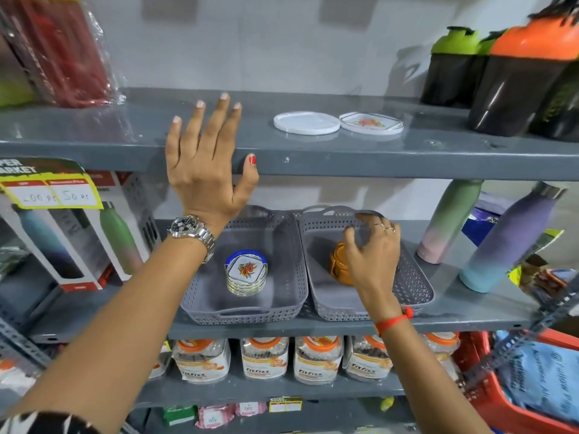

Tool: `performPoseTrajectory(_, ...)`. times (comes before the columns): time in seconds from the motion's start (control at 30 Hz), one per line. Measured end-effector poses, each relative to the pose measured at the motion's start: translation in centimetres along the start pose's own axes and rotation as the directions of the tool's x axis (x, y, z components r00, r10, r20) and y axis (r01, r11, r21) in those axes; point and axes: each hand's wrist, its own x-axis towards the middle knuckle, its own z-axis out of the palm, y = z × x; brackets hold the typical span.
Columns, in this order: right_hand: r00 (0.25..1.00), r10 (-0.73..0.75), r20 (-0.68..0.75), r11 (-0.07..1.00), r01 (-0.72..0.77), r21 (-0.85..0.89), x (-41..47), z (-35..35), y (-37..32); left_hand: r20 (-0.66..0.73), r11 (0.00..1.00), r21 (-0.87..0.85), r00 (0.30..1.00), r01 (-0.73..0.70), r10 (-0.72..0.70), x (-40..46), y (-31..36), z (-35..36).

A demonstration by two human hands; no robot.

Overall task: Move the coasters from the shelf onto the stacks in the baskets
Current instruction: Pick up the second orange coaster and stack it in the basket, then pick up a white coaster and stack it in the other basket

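- Head view, upper grey metal shelf [344, 158]: two coasters left on it, touching side by side. One plain white round coaster [306, 122]; one white coaster with a floral print and a gold rim [371, 122]. Neither is in a hand.
- Lower grey shelf: two grey perforated plastic baskets, side by side and touching.
- Left basket [244, 311]: holds a stack of floral-print coasters with a blue-edged one on top [246, 272], standing near the middle of the basket floor.
- Right basket [416, 286]: holds a stack of orange-brown coasters [338, 264], partly hidden by the hand.
- Left hand [203, 158], with a steel wristwatch: raised flat against the front of the upper shelf, fingers [219, 111] spread wide, thumb on the shelf edge, holding nothing. It is well to the left of the two loose coasters.
- Right hand [371, 249], with a red thread at the wrist: down inside the right basket, fingers curled loosely over the orange-brown stack; whether they grip a coaster cannot be told.
- Progress, as judged: well along. Both stacks are several coasters high; two coasters on the upper shelf are left to move. The floral one looks a match for the left stack; the plain white one's destination is unclear.
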Motion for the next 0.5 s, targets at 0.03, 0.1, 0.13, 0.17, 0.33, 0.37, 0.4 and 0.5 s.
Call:
performPoseTrajectory(0.03,0.995,-0.058,-0.082,0.994,0.065,0.091,0.1,-1.3,-1.3,0.008,1.000,-0.010,1.000,0.001,-0.001,0.0,0.0,-0.1)
performPoseTrajectory(0.1,0.945,-0.201,-0.257,0.952,0.250,0.178,0.5,-4.0,-4.0,0.021,1.000,-0.020,1.000,0.005,-0.004,0.0,0.1,-0.3)
performPoseTrajectory(0.13,0.903,-0.280,-0.326,0.923,0.347,0.169,1.0,-5.3,-5.3,0.031,1.000,-0.028,1.000,0.007,-0.006,0.0,0.2,-0.3)
performPoseTrajectory(0.17,0.859,-0.351,-0.373,0.892,0.428,0.145,1.6,-6.3,-6.6,0.041,0.999,-0.038,0.999,0.010,-0.008,0.0,0.2,-0.4)
performPoseTrajectory(0.33,0.857,-0.471,-0.208,0.867,0.493,0.071,7.0,-8.1,-11.5,0.094,0.997,-0.075,0.995,0.026,-0.019,0.2,0.2,-0.8)
performPoseTrajectory(0.37,0.886,-0.456,-0.083,0.887,0.460,0.037,8.3,-8.1,-12.4,0.105,0.997,-0.078,0.994,0.027,-0.018,0.3,0.2,-1.0)
performPoseTrajectory(0.4,0.905,-0.420,0.069,0.906,0.422,-0.021,9.5,-8.0,-13.1,0.118,0.996,-0.088,0.993,0.033,-0.023,0.3,0.2,-1.1)
performPoseTrajectory(0.5,0.871,-0.297,0.391,0.898,0.394,-0.198,12.9,-6.9,-14.6,0.143,0.993,-0.108,0.989,0.047,-0.031,0.4,0.2,-1.4)
